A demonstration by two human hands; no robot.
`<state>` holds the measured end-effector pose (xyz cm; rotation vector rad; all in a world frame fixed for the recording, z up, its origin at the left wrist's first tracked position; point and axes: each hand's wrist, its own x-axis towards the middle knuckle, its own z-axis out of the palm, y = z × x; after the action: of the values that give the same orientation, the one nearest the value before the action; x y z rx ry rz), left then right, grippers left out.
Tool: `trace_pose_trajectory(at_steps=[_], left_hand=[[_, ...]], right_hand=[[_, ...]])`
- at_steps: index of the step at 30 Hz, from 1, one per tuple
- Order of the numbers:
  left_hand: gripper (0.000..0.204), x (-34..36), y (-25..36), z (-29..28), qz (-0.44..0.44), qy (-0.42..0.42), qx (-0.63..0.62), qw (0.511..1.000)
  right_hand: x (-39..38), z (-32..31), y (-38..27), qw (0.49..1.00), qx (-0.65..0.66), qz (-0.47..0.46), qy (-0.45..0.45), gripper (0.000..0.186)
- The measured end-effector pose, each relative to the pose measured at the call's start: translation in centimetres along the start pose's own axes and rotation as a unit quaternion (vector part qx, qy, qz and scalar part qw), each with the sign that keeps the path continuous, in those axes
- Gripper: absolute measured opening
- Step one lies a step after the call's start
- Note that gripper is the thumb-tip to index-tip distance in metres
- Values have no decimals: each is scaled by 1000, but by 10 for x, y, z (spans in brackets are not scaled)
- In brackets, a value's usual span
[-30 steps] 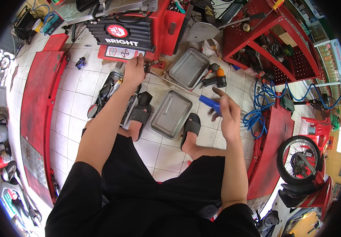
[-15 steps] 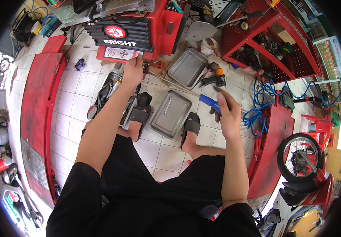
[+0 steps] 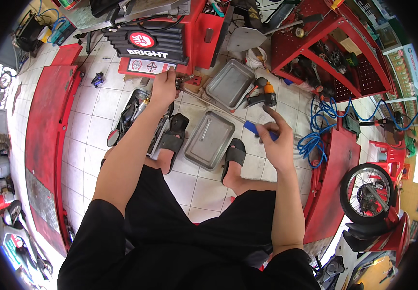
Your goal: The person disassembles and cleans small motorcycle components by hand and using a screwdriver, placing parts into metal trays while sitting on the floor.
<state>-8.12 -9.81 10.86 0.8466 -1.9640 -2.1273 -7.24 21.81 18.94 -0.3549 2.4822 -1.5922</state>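
My right hand (image 3: 280, 145) holds a long screwdriver by its blue handle (image 3: 250, 126), thumb and lower fingers around it, index finger raised. The thin shaft (image 3: 218, 107) runs up and left toward my left hand (image 3: 163, 88). That hand is closed on a small metal part (image 3: 183, 80), in front of a black-and-red cabinet; its exact kind is too small to tell. Whether the screwdriver tip touches the part is unclear. Below the shaft, between my feet, a grey metal tray (image 3: 221, 150) holds a wrench (image 3: 204, 130). A second metal tray (image 3: 230, 83) lies beyond the shaft.
An orange-and-black power tool (image 3: 268, 90) sits right of the far tray. Parts crowd a container (image 3: 134, 108) beside my left foot. Blue hose (image 3: 313, 142) coils at right, near a red lift platform (image 3: 334, 169). A red tool rack (image 3: 337, 53) stands at far right.
My right hand has shifted its fingers on the screwdriver handle, and its index finger has lifted. The handle shows in a slightly different position. My left hand stays nearly still.
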Motion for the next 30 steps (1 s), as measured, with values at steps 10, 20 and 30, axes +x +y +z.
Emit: trace_pose_trajectory(at_steps=[10, 20, 30], left_hand=[[47, -2, 5, 1, 2, -15, -21, 1000], [47, -50, 2, 57, -80, -126, -98, 984], [31, -83, 0, 85, -167, -166, -208, 949]], right_hand=[[3, -10, 9, 967, -219, -78, -104, 35], [19, 48, 7, 991, -128, 30, -16, 31], [15, 84, 4, 983, -74, -146, 88, 24]])
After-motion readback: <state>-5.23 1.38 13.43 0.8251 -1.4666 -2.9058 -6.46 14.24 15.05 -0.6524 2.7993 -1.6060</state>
